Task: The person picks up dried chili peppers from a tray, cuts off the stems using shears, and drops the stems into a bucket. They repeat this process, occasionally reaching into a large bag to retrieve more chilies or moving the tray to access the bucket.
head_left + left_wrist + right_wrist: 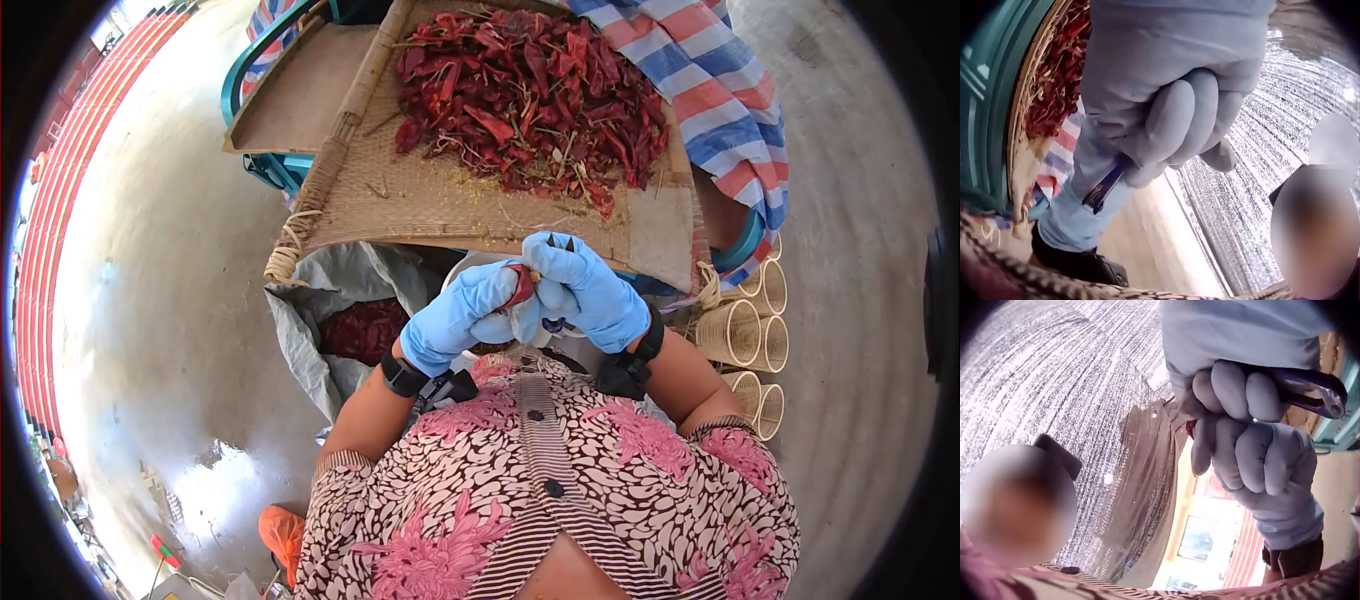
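Both hands wear pale blue gloves and meet in front of the chest, near the front edge of a woven tray [370,215]. The left hand [460,312] grips a dried red chili pepper [520,286], whose red skin shows between thumb and fingers. Against it, the right hand [592,290] has its fingers curled round small snips [1329,394] with a dark purple looped handle. That handle sticks out of the right fist, and the glove hides most of the tool. On the tray lies a large heap of dried red chilies [530,95] with stems.
A grey sack [300,310] with dark red chilies stands below the left forearm. Under the hands, a white container's rim [470,262] shows partly. Cream baskets [730,335] stack at the right. A striped cloth [700,80] drapes over a teal chair [745,240].
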`<act>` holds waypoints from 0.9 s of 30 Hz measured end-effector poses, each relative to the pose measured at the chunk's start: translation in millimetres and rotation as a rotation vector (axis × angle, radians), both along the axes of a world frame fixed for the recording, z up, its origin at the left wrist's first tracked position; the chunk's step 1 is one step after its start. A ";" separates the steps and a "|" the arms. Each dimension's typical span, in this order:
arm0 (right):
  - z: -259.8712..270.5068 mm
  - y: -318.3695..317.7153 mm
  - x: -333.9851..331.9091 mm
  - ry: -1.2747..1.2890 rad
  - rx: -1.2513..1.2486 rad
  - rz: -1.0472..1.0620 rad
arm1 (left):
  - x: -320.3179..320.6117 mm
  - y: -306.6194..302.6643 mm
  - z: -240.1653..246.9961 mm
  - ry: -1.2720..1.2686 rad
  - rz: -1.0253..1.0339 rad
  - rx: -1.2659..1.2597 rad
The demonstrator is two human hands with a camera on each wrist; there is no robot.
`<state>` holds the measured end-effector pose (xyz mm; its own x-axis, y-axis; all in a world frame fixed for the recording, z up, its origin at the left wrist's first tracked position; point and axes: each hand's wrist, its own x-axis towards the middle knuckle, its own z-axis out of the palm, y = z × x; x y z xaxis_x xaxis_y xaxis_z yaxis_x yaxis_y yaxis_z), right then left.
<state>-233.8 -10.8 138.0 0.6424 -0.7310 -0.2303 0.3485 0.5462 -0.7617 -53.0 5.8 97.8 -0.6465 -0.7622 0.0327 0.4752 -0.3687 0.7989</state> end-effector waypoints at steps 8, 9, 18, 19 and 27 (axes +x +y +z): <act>-12.3 -0.3 -1.6 0.234 -0.057 -0.082 | 10.5 -4.1 -10.2 -0.085 0.083 -0.128; -8.7 -0.7 -4.3 0.415 -0.094 -0.128 | 20.2 -5.6 -10.9 -0.219 0.019 -0.131; -48.4 -12.8 -41.6 1.127 -1.057 0.381 | 123.0 11.4 -123.4 -1.822 0.415 -0.663; -29.8 -20.2 -39.4 0.972 -0.901 0.273 | 127.2 11.9 -125.8 -1.734 0.431 -0.652; -29.5 -153.0 -15.0 1.636 -1.184 -0.217 | 86.6 19.3 -73.0 -1.227 0.067 -0.795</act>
